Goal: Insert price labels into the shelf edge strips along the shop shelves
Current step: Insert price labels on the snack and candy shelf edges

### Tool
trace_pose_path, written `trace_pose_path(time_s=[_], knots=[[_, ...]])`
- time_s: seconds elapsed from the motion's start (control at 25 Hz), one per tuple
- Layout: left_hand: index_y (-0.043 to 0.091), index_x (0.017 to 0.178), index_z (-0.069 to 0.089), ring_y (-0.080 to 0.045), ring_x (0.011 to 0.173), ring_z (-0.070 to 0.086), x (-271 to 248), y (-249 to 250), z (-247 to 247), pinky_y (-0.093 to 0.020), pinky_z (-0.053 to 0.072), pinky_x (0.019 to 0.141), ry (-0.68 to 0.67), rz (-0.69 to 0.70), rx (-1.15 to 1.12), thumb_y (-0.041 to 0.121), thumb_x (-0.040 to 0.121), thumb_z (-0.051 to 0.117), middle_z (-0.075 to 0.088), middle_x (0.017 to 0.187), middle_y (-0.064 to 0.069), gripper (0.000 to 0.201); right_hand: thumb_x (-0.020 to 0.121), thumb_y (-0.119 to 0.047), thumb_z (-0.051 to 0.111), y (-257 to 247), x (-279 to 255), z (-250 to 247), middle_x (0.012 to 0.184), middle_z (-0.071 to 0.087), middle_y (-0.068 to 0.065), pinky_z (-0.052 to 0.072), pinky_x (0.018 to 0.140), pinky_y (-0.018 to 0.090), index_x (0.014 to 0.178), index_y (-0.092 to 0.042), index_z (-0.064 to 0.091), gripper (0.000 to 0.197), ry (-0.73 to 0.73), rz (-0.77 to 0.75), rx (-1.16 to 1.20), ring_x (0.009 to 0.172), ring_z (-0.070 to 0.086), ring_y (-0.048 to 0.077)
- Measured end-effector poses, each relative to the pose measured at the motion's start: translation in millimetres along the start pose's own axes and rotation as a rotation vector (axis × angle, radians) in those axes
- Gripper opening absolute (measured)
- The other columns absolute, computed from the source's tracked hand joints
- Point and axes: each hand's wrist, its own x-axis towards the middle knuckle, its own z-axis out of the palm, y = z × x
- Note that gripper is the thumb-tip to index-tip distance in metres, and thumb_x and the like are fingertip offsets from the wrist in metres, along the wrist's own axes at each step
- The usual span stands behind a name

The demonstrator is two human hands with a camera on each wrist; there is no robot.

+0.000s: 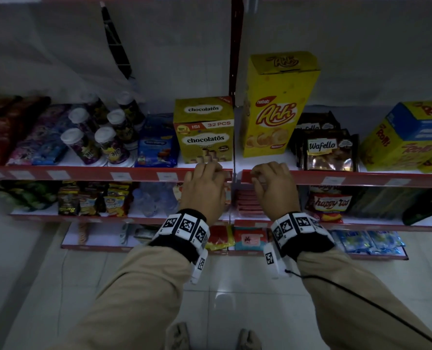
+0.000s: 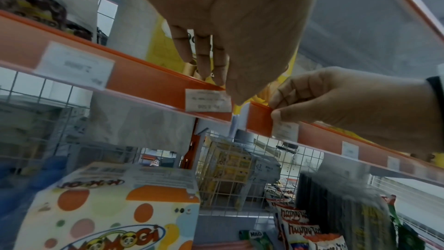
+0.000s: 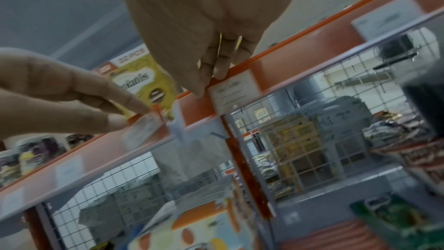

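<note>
1. At the red shelf edge strip (image 1: 96, 173), your two hands worked on either side of the upright where two shelf bays met.
2. Your left hand (image 1: 204, 188) rested its curled fingertips (image 2: 217, 75) on the strip's top lip, with the thumb just beside a price label (image 2: 207, 100) already seated in the strip. Whether that hand pinched anything could not be told.
3. Your right hand (image 1: 273, 185) pinched a second price label (image 3: 234, 90) between thumb and fingers at the left end of the right-hand edge strip (image 1: 361, 178). That label sat against the strip face, just right of the upright.
4. Further labels sat spaced along both strips.
5. Above your left hand stood a chocolatos box (image 1: 204, 130); above your right hand stood a tall yellow Ahh box (image 1: 275, 107), with Wafello packs (image 1: 329, 155) beside it.
6. Both wrists carried white marker-covered bands (image 1: 184, 228).
</note>
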Motion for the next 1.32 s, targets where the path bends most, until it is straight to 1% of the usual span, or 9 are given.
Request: trace_pose_path(time_s=[0.16,0.28,0.36,0.56,0.64,0.88,1.08,1.24,1.32], knots=[[0.022,0.136,0.044,-0.022,0.129,0.034,-9,-29,2,-0.039,0.029,0.098,-0.043,0.063,0.038,0.027,0.088,0.051,0.037,0.145,0.001,0.048,0.084,-0.004,0.062,-39,-13,28,0.109,0.063,0.015,0.045,0.086,0.039,0.112,-0.005,0.063,0.028,0.09,0.029,0.066,0.1,0.053,0.035],[0.018,0.141,0.037,-0.021,0.133,0.032,-16,-51,4,-0.04,0.028,0.101,-0.062,0.103,0.05,0.027,0.089,0.049,0.031,0.151,0.0,0.054,0.089,-0.005,0.058,-66,-21,46,0.126,0.059,0.017,0.042,0.096,0.039,0.133,-0.003,0.051,0.044,0.09,0.164,0.173,0.116,0.05,0.034],[0.017,0.143,0.035,-0.021,0.134,0.031,-18,-60,7,-0.041,0.027,0.102,-0.067,0.144,0.06,0.028,0.091,0.047,0.028,0.153,0.0,0.054,0.091,-0.006,0.057,-78,-26,55,0.132,0.056,0.017,0.042,0.099,0.039,0.137,-0.002,0.047,0.047,0.126,0.232,0.221,0.122,0.051,0.033],[0.015,0.143,0.035,-0.025,0.128,0.036,-20,-68,7,-0.04,0.031,0.099,-0.034,0.171,0.016,0.027,0.088,0.052,0.036,0.145,-0.005,0.058,0.089,-0.004,0.057,-89,-34,62,0.13,0.057,0.016,0.044,0.096,0.04,0.134,-0.003,0.05,0.045,0.261,0.298,0.292,0.117,0.054,0.035],[0.016,0.141,0.037,-0.026,0.122,0.038,-20,-69,7,-0.04,0.031,0.096,-0.026,0.182,0.01,0.026,0.087,0.053,0.04,0.139,-0.006,0.057,0.088,-0.004,0.058,-87,-33,60,0.124,0.06,0.013,0.041,0.094,0.037,0.132,-0.005,0.052,0.045,0.269,0.283,0.231,0.113,0.051,0.033],[0.022,0.139,0.039,-0.025,0.118,0.035,-12,-70,5,-0.038,0.032,0.092,-0.048,0.192,0.03,0.025,0.086,0.052,0.04,0.132,-0.004,0.055,0.083,-0.013,0.062,-81,-16,48,0.111,0.062,0.012,0.041,0.086,0.042,0.111,-0.009,0.063,0.028,0.114,0.181,-0.096,0.103,0.048,0.034],[0.022,0.136,0.04,-0.026,0.115,0.035,-10,-67,6,-0.038,0.032,0.09,-0.075,0.172,0.014,0.018,0.078,0.057,0.04,0.128,-0.004,0.061,0.083,-0.018,0.06,-89,-5,44,0.112,0.059,0.01,0.039,0.083,0.044,0.119,-0.012,0.058,0.037,-0.038,0.091,-0.248,0.103,0.048,0.034],[0.02,0.137,0.04,-0.027,0.116,0.034,-11,-65,8,-0.039,0.032,0.091,-0.067,0.156,0.028,0.02,0.079,0.056,0.04,0.128,-0.006,0.061,0.083,-0.018,0.059,-89,-2,42,0.107,0.06,0.009,0.039,0.079,0.042,0.11,-0.011,0.06,0.028,-0.069,0.059,-0.284,0.1,0.048,0.032],[0.02,0.135,0.042,-0.027,0.115,0.034,-10,-63,9,-0.038,0.032,0.089,-0.07,0.154,0.034,0.022,0.077,0.057,0.04,0.126,-0.006,0.06,0.082,-0.018,0.058,-88,-3,43,0.106,0.061,0.01,0.039,0.078,0.041,0.11,-0.01,0.06,0.029,-0.094,0.057,-0.303,0.099,0.049,0.032]])
